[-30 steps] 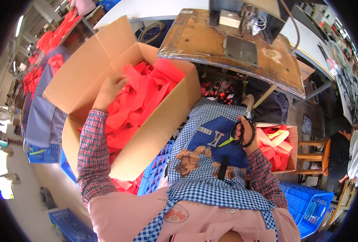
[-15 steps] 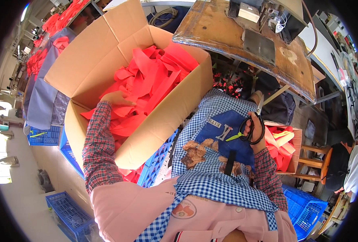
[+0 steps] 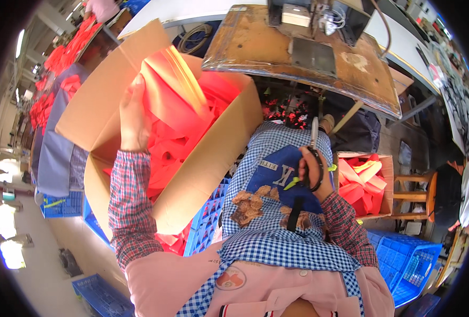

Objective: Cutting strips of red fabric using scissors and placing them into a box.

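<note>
My left hand (image 3: 134, 115) is raised over a large open cardboard box (image 3: 216, 156), its fingers closed on the edge of a red fabric piece (image 3: 171, 87). That piece stands up from the box, with a bright yellowish edge on its right side. Below it, a heap of red fabric pieces (image 3: 172, 166) fills the box. Over my lap, my right hand (image 3: 318, 171) is wrapped round a pair of scissors (image 3: 314, 131) with dark handles, blades pointing away from me. A bit of yellow-green (image 3: 293, 183) shows beside the handles.
A worn wooden sewing table (image 3: 255, 45) stands ahead, its edge above my knees. To the right sits a smaller box of red pieces (image 3: 362, 185) by a wooden stool (image 3: 417, 196). Blue plastic crates (image 3: 406, 264) stand right and left. Another person (image 3: 103, 9) is far left.
My left hand has risen from the heap, lifting a red fabric piece. My right hand has shifted slightly left, and the scissors now point more upright. The view has shifted a little.
</note>
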Demonstrator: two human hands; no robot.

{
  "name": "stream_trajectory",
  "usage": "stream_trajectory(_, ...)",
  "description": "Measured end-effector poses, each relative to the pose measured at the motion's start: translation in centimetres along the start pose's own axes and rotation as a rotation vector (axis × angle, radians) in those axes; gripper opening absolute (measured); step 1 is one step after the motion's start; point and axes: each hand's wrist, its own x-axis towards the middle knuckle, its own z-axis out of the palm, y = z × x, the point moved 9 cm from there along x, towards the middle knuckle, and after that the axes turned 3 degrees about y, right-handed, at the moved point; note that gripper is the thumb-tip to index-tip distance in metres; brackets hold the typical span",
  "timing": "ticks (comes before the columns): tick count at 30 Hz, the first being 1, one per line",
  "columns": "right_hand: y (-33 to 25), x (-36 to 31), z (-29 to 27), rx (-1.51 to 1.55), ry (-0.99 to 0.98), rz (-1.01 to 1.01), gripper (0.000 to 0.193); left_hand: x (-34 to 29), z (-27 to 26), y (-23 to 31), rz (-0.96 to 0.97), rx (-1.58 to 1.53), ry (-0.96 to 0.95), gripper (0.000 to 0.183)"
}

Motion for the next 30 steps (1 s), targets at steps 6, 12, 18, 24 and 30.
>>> stream_trajectory(6, -2.5, -1.3, 6.0, 0.291, -0.276, -0.158, 0.043, -5.8, 7.7, -5.8, -0.46, -0.324, -0.188, 0.037)
stream_trajectory(12, -4.3, -2.6, 8.1, 0.214, -0.44, -0.205, 0.043, -11.4, 12.6, -10.2, -0.56, -0.261, -0.328, 0.032)
stream_trajectory(18, -2.2, -2.3, 5.0, 0.473, -0.421, 0.179, 0.031, -19.0, 16.7, -3.9, 0.651, 0.633, -0.871, 0.097)
stream_trajectory(24, -0.6, -2.8, 5.4, 0.525, -0.542, 0.366, 0.031, -21.6, 19.7, -4.8, 0.818, 0.979, -1.219, 0.077)
stream_trajectory(30, -1.4, -3.0, 5.5, 0.383, -0.534, 0.312, 0.033, -17.9, 19.3, -5.6, 0.437, 0.666, -1.141, 0.044)
